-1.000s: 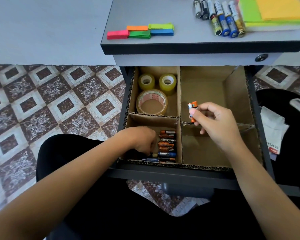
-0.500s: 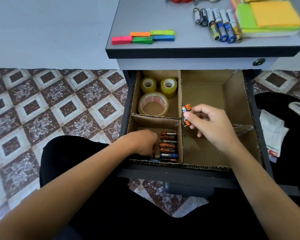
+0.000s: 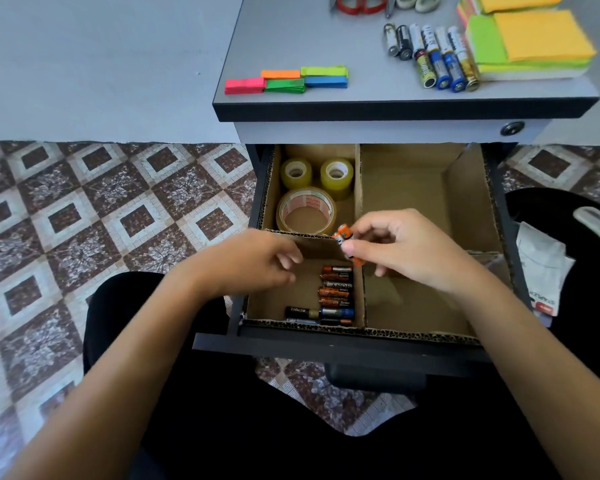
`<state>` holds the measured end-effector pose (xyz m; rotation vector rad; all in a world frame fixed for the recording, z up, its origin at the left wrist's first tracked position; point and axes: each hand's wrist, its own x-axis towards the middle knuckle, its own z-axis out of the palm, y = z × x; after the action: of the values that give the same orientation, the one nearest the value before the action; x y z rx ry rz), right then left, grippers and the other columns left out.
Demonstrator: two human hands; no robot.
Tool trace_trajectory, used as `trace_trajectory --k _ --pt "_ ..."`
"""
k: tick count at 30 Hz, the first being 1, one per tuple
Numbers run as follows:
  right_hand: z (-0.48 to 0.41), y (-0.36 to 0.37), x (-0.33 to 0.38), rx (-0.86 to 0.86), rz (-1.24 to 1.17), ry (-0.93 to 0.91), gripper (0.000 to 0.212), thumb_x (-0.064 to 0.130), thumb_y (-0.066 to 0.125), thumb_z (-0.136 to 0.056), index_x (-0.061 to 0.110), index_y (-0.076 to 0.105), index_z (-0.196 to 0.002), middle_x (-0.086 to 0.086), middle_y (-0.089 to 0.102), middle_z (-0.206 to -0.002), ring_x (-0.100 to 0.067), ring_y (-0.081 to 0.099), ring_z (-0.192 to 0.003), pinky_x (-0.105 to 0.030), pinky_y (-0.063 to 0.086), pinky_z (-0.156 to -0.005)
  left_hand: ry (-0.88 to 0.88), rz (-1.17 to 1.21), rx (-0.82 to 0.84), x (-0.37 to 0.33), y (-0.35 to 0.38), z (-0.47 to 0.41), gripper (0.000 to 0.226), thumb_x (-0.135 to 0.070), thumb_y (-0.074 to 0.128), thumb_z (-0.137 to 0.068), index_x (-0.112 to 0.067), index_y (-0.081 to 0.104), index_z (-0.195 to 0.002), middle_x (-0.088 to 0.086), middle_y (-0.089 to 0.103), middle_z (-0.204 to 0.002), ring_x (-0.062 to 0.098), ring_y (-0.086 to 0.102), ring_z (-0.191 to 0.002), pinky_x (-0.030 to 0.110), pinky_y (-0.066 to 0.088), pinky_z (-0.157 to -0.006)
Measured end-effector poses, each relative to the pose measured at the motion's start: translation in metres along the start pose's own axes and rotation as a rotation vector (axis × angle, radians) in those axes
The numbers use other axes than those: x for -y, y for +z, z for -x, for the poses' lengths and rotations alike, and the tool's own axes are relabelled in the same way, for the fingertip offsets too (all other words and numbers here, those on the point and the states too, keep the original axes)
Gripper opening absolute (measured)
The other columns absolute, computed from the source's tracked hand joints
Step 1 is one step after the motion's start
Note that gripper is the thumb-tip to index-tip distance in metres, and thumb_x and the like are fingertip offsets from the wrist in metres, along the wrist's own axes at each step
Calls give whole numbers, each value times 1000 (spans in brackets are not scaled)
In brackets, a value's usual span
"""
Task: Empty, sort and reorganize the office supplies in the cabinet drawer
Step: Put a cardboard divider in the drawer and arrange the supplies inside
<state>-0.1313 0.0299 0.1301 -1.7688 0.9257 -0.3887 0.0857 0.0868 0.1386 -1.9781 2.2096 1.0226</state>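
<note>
I watched the left hand point(image 3: 257, 265) rise empty and loose-fingered from the battery row point(image 3: 336, 292) in the front-left compartment of the drawer point(image 3: 361, 344), while the right hand point(image 3: 406, 251) brought its pinched orange batteries point(image 3: 343, 235) leftward above the divider point(image 3: 363, 292), likely next to join that row.

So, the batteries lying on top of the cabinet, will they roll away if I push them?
Probably, if pushed sideways: the batteries are round cylinders lying on the flat cabinet top. Pushed lengthwise, they would more likely slide. They lie side by side, so one nudge may move several.
</note>
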Motion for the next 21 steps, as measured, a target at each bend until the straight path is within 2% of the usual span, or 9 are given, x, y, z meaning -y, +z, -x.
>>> trace_trajectory --k 2,3,5,6,8,10,12,16,21 --pt "-6 5 7 154 72 11 9 27 66 -85 20 70 -89 7 69 -81 -10 64 -69 -25 56 -60 21 167 -296 5 -1 12 16 -18 63 -88 -20 67 -102 -16 63 -83 -7 58 -75 3 40 -71" --pt "-11 9 9 223 126 20 12 29 67 -85 19 70 -90 6 68 -81 -11 64 -67 -26 55 -63 27 229 -469 8 2 14 13 -16 61 -89 -20 66 -100 -15 62 -82 -6 58 -75 3 40 -70" --pt "-21 20 12 328 241 31 14 31 66 -86 18 69 -91 6 66 -79 -10 64 -62 -28 54 -65 9 241 -735 15 14 8 15 -13 58 -91 -15 66 -103 -6 61 -92 2 57 -83 11 42 -77" --pt "-27 26 13 373 293 26 14 32 65 -86 19 68 -89 7 65 -76 -10 63 -61 -28 52 -65 -16 215 -795 18 20 2 18 -12 57 -92 -10 65 -108 -1 59 -100 10 58 -92 15 41 -82" --pt "-38 38 13 463 424 -2 15 32 63 -88 18 68 -90 7 63 -74 -12 61 -65 -29 49 -65 -73 188 -819 24 32 -12 28 -12 55 -93 -5 59 -119 7 55 -116 21 52 -111 12 30 -92" --pt "-47 50 11 530 565 -28 18 32 61 -89 15 68 -91 5 59 -73 -12 54 -67 -25 42 -60 -117 216 -797 25 39 -22 37 -14 51 -95 -4 50 -130 13 47 -131 23 42 -125 7 21 -96" --pt "-54 59 7 561 628 -20 18 31 61 -89 14 68 -89 7 55 -67 -8 48 -60 -20 37 -53 -152 267 -784 24 42 -28 45 -16 46 -97 -4 38 -139 13 37 -142 23 34 -133 8 17 -98" --pt "-64 70 -1 575 704 11 21 28 63 -87 9 70 -88 4 56 -63 -12 50 -57 -22 38 -50 -256 354 -684 28 43 -34 52 -24 39 -100 -11 22 -148 9 27 -152 21 26 -139 21 20 -104" --pt "-69 76 -9 621 795 40 28 30 64 -86 3 70 -87 -1 54 -59 -17 47 -55 -26 35 -49 -262 377 -654 28 44 -32 52 -26 37 -101 -14 20 -149 7 28 -153 20 27 -140 22 21 -105"
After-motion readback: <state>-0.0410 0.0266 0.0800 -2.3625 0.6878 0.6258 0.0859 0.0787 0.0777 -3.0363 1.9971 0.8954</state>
